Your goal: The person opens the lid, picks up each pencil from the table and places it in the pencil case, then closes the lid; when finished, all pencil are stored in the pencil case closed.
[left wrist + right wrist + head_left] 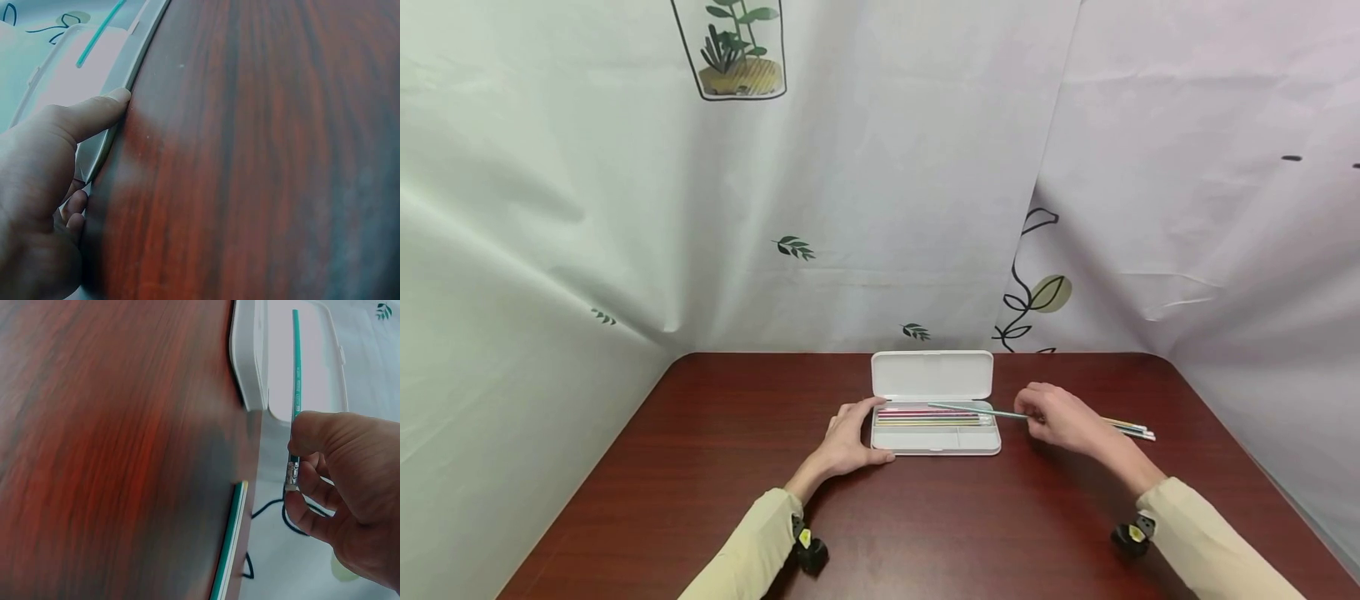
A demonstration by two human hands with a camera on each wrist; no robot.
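A white pencil case [937,445] lies on the table with its lid [932,375] raised at the back. Several pencils [925,419] lie side by side in its rear compartment; the front compartments hold nothing. My left hand [844,442] grips the case's left end, thumb [115,100] on the front edge and fingertips at the back corner. To the right of the case, my right hand [1060,418] pinches a green pencil [297,369] near its eraser end. That pencil points left, its far part over the case's rear compartment.
More pencils [1131,428] lie on the table right of my right hand, partly hidden behind it. The dark red-brown wooden table [955,533] meets a white printed curtain [880,192] at the back and sides.
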